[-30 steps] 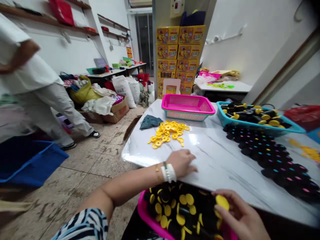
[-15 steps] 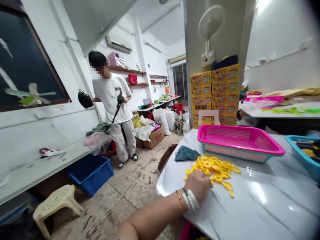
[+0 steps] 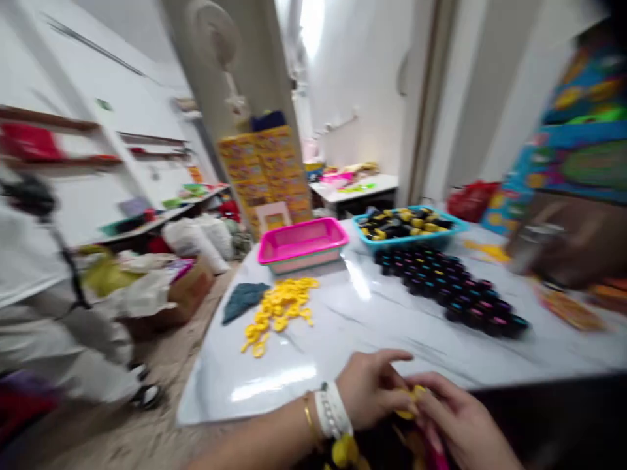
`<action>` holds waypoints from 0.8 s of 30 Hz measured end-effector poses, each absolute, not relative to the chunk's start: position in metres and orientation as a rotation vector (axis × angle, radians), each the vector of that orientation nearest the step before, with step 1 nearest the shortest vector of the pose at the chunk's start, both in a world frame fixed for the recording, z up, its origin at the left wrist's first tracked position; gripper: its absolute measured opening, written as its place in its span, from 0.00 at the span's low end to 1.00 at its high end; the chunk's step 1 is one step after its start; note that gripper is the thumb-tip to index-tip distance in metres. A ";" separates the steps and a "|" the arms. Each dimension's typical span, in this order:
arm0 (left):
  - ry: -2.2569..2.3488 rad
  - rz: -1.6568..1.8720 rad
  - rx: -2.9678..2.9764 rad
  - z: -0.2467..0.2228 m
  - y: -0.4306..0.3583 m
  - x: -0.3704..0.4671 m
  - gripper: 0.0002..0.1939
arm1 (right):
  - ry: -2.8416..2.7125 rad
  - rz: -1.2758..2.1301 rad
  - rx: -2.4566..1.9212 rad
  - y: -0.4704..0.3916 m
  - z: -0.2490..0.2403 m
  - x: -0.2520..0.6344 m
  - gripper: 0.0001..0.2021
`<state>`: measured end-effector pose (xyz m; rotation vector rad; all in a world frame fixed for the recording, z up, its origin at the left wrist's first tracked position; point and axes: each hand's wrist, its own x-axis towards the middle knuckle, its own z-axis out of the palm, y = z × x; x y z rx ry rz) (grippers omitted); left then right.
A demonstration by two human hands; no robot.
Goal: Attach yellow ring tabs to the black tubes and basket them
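My left hand [image 3: 369,390], with white bands and a gold bangle at the wrist, is low at the table's front edge, its fingers closed on a small yellow plastic piece [image 3: 405,412]. Against it is my right hand [image 3: 458,418], whose fingers pinch the same piece; its exact shape is blurred and partly covered. Beneath the hands, yellow and black parts [image 3: 345,450] show dimly beside a pink edge [image 3: 441,460]. Farther off on the table lies a pile of yellow ring-shaped pieces [image 3: 281,303], next to a dark teal cloth [image 3: 243,300].
A pink basket [image 3: 304,240] stands at the table's back. Right of it, a blue basket [image 3: 411,240] holds black and yellow parts. Rows of small black pieces [image 3: 450,287] stand on the marbled table [image 3: 343,346]. A person in white [image 3: 44,313] stands at left.
The view has swung right. My left hand has left the yellow pile and come back to the table's front edge, where my right hand now shows, both on a yellow piece.
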<state>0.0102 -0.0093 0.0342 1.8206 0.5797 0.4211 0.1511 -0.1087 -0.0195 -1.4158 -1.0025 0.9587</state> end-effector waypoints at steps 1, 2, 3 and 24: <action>0.535 0.380 1.791 0.034 -0.007 0.018 0.32 | -0.921 1.029 -1.363 -0.115 -0.015 0.158 0.20; 0.485 0.326 1.745 0.032 -0.004 0.026 0.30 | -0.875 1.043 -1.329 -0.119 -0.010 0.164 0.18; 0.439 0.269 1.697 0.030 -0.001 0.034 0.29 | -0.843 1.005 -1.312 -0.122 -0.007 0.170 0.17; 0.928 0.558 2.519 -0.006 0.065 0.206 0.18 | -0.334 0.915 -1.193 -0.116 -0.016 0.224 0.17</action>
